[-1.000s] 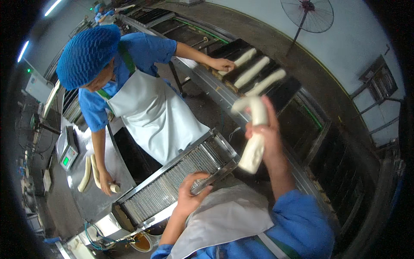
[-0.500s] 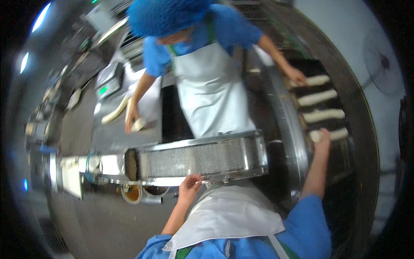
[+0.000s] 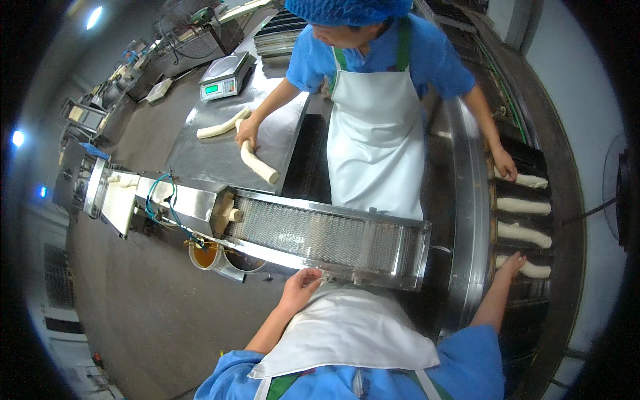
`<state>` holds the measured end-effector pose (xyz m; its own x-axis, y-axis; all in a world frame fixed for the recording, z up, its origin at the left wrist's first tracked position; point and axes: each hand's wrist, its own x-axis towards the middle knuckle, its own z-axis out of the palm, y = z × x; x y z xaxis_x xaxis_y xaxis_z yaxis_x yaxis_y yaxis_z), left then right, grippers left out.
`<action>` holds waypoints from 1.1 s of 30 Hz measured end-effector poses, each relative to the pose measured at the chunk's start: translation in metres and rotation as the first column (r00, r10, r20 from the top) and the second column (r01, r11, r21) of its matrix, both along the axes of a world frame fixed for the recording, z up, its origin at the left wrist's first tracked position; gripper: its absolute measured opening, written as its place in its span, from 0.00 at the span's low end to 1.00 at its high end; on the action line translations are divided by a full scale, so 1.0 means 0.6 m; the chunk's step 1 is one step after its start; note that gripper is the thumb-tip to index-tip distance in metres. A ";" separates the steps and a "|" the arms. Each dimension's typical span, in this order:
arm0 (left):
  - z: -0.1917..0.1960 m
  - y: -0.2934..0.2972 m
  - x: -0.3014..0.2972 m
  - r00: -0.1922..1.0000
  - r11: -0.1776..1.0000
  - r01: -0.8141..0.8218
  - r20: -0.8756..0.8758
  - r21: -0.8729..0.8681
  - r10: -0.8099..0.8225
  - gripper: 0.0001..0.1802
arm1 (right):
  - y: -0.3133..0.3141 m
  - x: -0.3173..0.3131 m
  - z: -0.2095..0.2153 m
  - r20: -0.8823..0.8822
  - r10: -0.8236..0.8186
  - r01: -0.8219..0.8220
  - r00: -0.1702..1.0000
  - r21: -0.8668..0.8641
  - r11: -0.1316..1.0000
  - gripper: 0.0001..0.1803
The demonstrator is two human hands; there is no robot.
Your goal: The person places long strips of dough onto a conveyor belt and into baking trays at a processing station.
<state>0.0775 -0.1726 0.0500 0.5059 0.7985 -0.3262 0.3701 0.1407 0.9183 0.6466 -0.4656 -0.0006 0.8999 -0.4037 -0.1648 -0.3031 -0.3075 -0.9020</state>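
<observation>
Here, dough (image 3: 536, 271) lies partly under the right hand (image 3: 511, 265).

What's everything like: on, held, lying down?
Ceiling light, on.
Scale, screen glowing green.
Bucket, holding orange liquid.
Mesh belt, can't tell if moving.
Left hand, curled at the belt's near edge.
Right hand, over the nearest dough roll.
Nearest dough roll, lying down.
Bent dough roll, held by co-worker's hand.

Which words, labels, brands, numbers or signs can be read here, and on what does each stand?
None can be read.
Scale: green display and panel marks, too small to read.
Conveyor and dough: no lettering visible.
</observation>
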 end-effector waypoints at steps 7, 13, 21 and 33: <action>-0.004 0.040 0.013 0.999 0.996 0.013 -0.040 -0.088 -0.017 0.10 | -0.027 -0.003 -0.019 -0.072 -0.051 0.018 0.996 -0.399 0.917 0.36; -0.051 0.091 -0.024 0.996 1.000 0.016 -0.089 -0.015 -0.017 0.12 | -0.032 -0.013 -0.027 -0.067 0.062 -0.091 0.996 -0.781 0.618 0.38; -0.079 0.316 -0.063 0.791 0.627 0.425 -0.605 0.653 0.094 0.37 | -0.108 0.056 -0.089 -0.121 0.033 -0.093 0.992 -0.533 0.841 0.36; -0.094 0.340 -0.092 0.614 0.605 0.654 -0.785 0.454 -0.075 0.24 | 0.021 -0.120 0.140 -0.141 -0.024 0.121 0.990 0.741 0.661 0.18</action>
<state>0.0226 0.0313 -0.0063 0.6892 0.7038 -0.1724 0.7246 -0.6704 0.1598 0.5745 -0.4528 0.0835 0.8294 -0.1642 -0.5340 -0.4053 0.4809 -0.7775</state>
